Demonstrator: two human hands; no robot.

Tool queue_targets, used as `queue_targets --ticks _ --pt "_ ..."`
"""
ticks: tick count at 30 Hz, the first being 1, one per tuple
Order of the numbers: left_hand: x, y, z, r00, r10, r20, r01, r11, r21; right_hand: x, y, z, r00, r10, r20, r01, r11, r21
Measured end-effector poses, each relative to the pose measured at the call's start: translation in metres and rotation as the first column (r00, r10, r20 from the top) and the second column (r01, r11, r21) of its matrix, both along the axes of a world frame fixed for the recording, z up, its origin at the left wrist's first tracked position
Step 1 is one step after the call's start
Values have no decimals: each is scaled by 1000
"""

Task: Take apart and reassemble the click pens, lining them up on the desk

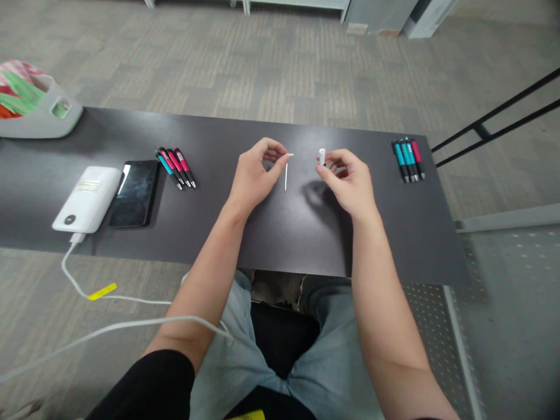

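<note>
Over the middle of the dark table, my left hand (pixel 262 175) pinches a small white piece (pixel 290 154) between thumb and fingertips. Just below those fingertips is a thin pen refill (pixel 286 178), its pointed end toward me; I cannot tell whether it touches the hand or lies on the table. To the right, my right hand (pixel 347 178) grips a short white cylinder (pixel 322 156) upright between thumb and fingers. A gap separates the two hands. The fingers partly hide the lower end of the cylinder.
Several pink and blue pens (pixel 177 167) lie left on the table (pixel 210 227), beside a black phone (pixel 135 193) and a white power bank (pixel 87 198) with a cable. More pens (pixel 408 159) lie at the right edge. A white basket (pixel 65 119) stands far left.
</note>
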State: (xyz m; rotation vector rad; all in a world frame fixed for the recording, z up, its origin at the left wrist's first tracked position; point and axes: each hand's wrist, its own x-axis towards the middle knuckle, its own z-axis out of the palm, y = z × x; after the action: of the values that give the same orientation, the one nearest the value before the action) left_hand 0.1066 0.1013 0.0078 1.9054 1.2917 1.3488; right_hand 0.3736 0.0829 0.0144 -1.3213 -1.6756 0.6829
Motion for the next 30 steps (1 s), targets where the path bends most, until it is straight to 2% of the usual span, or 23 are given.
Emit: queue_targets --ticks 4,8,16,20,23,25,30 --pt "0 -1 3 997 -14 72 14 1000 10 -3 -3 5 976 33 214 -48 997 63" --pt "1 -4 3 990 -108 88 107 994 17 -7 -3 6 955 68 289 -90 994 65" --pt "1 -5 2 973 -216 86 221 973 -61 -9 -3 3 948 123 294 -147 987 63" --pt "0 -7 2 960 -250 126 260 963 -67 -13 -6 3 959 164 232 -185 980 72" --pt "2 -8 4 949 -281 143 291 955 -58 -17 -9 8 967 171 186 -179 984 23" --pt "3 -8 7 960 -242 144 252 966 -61 -20 -11 13 971 166 172 -161 986 -42" --pt "-3 -3 16 988 44 150 -38 998 -44 -31 -20 22 950 196 245 -173 979 -110"
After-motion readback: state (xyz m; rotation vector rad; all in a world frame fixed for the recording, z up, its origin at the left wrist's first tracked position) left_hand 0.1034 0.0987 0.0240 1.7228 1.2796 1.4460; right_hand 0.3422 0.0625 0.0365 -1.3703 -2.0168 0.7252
